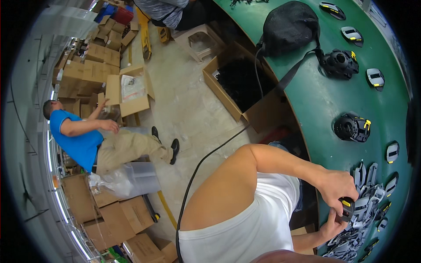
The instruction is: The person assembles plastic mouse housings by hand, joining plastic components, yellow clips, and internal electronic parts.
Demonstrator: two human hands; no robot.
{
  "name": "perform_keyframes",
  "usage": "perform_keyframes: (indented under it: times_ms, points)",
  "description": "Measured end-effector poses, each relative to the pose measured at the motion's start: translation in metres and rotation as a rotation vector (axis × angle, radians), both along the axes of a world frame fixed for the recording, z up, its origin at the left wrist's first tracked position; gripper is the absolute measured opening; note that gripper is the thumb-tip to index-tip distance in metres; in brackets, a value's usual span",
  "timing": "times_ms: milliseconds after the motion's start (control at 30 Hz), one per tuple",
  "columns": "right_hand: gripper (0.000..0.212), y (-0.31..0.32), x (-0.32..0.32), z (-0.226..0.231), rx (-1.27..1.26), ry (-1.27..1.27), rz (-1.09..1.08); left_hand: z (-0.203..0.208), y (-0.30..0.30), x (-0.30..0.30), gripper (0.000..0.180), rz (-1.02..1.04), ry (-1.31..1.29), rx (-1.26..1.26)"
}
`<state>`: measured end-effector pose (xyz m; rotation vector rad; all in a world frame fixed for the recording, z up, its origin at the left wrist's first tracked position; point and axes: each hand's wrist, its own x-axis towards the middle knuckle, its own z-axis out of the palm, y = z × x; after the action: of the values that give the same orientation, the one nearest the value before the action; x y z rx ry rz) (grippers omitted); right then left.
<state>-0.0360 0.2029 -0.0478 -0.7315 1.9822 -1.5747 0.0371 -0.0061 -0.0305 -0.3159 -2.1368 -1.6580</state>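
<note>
Green table [307,105] curves down the frame's right; at lower right, left hand [337,187] and right hand [332,229] both close around a black part [348,210], beside grey pieces [369,205].

A green table [315,114] curves down the right side of the frame, with a black mesh bag [289,28] at the upper right, two separate black parts with yellow trim [352,127] below it, grey-and-black pieces [392,152] spaced along its far edge and a heap of grey parts [362,215] at the lower right. The pale floor [175,105], upper centre, bears a plastic stool [199,39].
</note>
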Motion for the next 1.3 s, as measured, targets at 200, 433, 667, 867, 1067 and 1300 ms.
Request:
perform_keyframes:
  times_ms: [200, 433, 667, 867, 1067, 1300]
  points:
    - [0.036, -0.007, 0.005, 0.003, -0.023, 0.042, -0.005, 0.001, -0.005, 0.002, 0.038, -0.03, -0.048, 0.03]
    - [0.045, 0.002, 0.0, -0.016, -0.133, -0.015, -0.04, -0.009, -0.002, -0.007, 0.043, 0.087, 0.175, 0.101]
    - [0.053, 0.001, -0.002, -0.016, -0.011, -0.019, -0.032, 0.003, -0.007, 0.002, 0.04, 0.042, -0.076, 0.161]
    - [0.053, 0.002, 0.006, -0.018, -0.114, 0.043, -0.064, 0.004, -0.005, 0.002, 0.037, 0.05, -0.047, 0.112]
    - [0.043, -0.005, 0.002, -0.012, -0.283, -0.171, -0.365, -0.003, 0.0, -0.006, 0.038, 0.079, -0.049, 0.174]
    - [0.034, -0.016, -0.004, -0.009, -0.392, -0.065, -0.458, 0.004, 0.015, -0.015, 0.037, 0.155, -0.027, 0.155]
